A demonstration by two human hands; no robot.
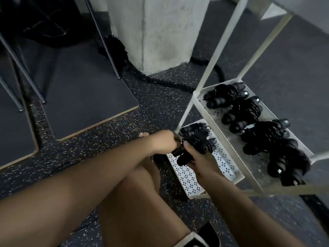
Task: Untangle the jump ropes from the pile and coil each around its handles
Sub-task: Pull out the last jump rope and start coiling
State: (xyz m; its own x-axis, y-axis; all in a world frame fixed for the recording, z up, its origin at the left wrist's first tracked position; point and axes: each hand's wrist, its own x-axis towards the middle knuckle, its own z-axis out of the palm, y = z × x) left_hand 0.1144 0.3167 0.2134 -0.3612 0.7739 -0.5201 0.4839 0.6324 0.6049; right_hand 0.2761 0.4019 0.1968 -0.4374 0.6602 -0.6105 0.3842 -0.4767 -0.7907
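Note:
A black jump rope, coiled round its handles, is held above the front edge of the lower perforated white shelf. My right hand grips the handles from below, thumb on top. At the bundle's left end my left hand pinches the rope. Another coiled rope lies on the lower shelf behind the one I hold. Several more coiled ropes lie in a row on the upper shelf.
The white metal rack's posts rise at right. A concrete pillar stands ahead with a thick black battle rope curled round its base. Dark floor mats and chair legs are at left. My bare knee is below my hands.

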